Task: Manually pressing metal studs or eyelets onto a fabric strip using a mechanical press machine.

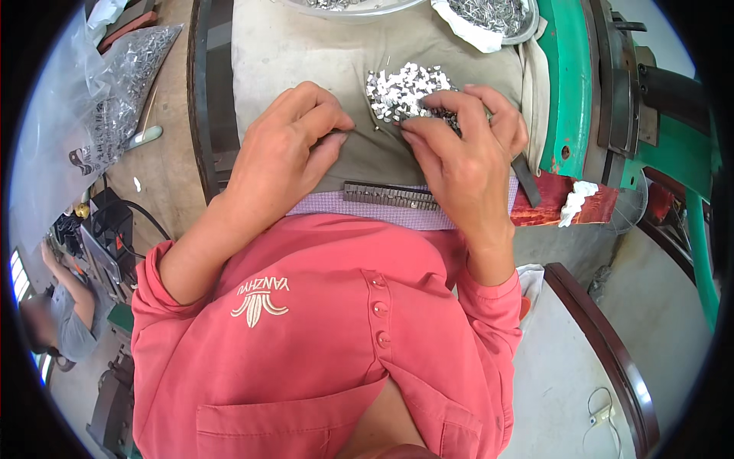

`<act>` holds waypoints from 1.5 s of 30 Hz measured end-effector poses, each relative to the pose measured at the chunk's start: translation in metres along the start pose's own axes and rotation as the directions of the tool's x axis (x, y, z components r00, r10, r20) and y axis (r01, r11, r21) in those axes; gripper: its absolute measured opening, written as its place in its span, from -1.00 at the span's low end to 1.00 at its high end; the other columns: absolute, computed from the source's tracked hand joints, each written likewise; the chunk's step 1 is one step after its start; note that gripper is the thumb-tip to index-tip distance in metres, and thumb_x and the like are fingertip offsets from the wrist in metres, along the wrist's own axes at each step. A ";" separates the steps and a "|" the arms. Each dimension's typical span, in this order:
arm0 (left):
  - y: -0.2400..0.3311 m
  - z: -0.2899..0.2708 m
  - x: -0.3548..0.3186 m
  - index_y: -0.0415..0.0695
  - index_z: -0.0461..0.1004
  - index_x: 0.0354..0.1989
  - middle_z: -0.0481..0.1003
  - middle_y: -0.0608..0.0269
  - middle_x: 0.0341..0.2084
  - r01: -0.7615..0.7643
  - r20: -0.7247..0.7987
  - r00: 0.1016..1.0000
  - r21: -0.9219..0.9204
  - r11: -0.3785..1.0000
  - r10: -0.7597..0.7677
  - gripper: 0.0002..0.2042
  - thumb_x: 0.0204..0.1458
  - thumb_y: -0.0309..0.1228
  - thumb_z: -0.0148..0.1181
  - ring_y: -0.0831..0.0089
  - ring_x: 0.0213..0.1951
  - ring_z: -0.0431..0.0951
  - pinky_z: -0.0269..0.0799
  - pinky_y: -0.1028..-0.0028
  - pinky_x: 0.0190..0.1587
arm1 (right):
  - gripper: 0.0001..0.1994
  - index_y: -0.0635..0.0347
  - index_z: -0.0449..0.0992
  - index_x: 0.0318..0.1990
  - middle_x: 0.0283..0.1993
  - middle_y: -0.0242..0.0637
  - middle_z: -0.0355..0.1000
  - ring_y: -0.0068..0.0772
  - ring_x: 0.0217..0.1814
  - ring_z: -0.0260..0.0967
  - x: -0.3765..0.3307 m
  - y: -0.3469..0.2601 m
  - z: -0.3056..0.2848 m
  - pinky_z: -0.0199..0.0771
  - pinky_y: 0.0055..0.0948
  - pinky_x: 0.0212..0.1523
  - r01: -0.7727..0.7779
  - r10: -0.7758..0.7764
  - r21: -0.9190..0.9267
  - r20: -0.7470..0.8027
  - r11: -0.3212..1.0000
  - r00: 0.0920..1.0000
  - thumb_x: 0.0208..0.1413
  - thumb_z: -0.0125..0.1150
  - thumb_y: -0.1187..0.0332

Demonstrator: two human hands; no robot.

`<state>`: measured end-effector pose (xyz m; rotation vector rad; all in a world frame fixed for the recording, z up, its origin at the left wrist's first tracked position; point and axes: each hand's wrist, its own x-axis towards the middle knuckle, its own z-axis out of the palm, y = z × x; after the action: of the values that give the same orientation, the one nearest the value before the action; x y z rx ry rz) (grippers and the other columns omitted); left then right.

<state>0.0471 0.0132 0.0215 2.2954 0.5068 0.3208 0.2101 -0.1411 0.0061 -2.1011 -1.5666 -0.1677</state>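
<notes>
Silver parts (pixel 405 90) are lying heaped on the olive cloth (pixel 355 164), and the right hand (pixel 470 153) is covering some of the heap's right side. Its grip is looking narrow, thumb and forefinger close together (whether they are pinching a part, I cannot tell). Left of the heap, the left hand (pixel 294 130) is showing a similarly narrow grip, any contents unclear. A dark slotted strip (pixel 390 196) is lying nearer the pink shirt (pixel 321 336), between both wrists.
</notes>
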 end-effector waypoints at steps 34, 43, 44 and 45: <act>-0.002 0.002 0.014 -0.19 0.53 -0.33 0.40 0.17 -0.34 -0.178 0.115 0.979 0.100 0.979 0.166 -0.86 -0.09 -0.57 0.30 0.14 -0.28 0.46 0.41 0.26 -0.25 | -0.82 -0.08 0.58 -0.40 -0.06 -0.60 0.46 -0.24 0.18 0.26 0.004 -0.001 -0.007 0.04 -0.13 0.14 0.008 -0.024 0.118 0.137 0.993 0.990 -0.21 0.46 0.31; 0.000 0.002 0.014 -0.20 0.54 -0.33 0.41 0.18 -0.34 -0.155 0.123 0.982 0.097 0.983 0.143 -0.85 -0.11 -0.57 0.34 0.19 -0.26 0.47 0.41 0.31 -0.24 | -0.82 -0.08 0.58 -0.42 -0.12 -0.61 0.49 -0.26 0.16 0.27 -0.010 0.001 -0.008 0.00 -0.20 0.15 0.006 -0.008 0.115 0.012 0.993 1.000 -0.22 0.48 0.33; 0.000 0.002 0.014 -0.20 0.54 -0.32 0.41 0.18 -0.33 -0.153 0.130 0.982 0.103 0.983 0.139 -0.84 -0.11 -0.57 0.35 0.22 -0.26 0.48 0.40 0.35 -0.23 | -0.82 -0.07 0.58 -0.44 -0.14 -0.59 0.50 -0.24 0.16 0.27 -0.015 0.003 -0.016 0.01 -0.22 0.15 -0.035 0.032 0.140 0.022 0.989 0.999 -0.24 0.48 0.33; 0.000 0.003 0.014 -0.20 0.54 -0.32 0.41 0.18 -0.33 -0.155 0.128 0.982 0.100 0.983 0.141 -0.84 -0.11 -0.57 0.35 0.22 -0.26 0.48 0.40 0.35 -0.23 | -0.81 -0.07 0.55 -0.45 -0.10 -0.60 0.47 -0.24 0.15 0.24 -0.020 0.004 -0.022 0.02 -0.14 0.10 -0.021 0.025 0.148 -0.025 0.989 0.999 -0.24 0.48 0.29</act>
<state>0.0608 0.0183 0.0204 2.4481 0.2997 0.2297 0.2117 -0.1692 0.0156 -1.9934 -1.4912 -0.0694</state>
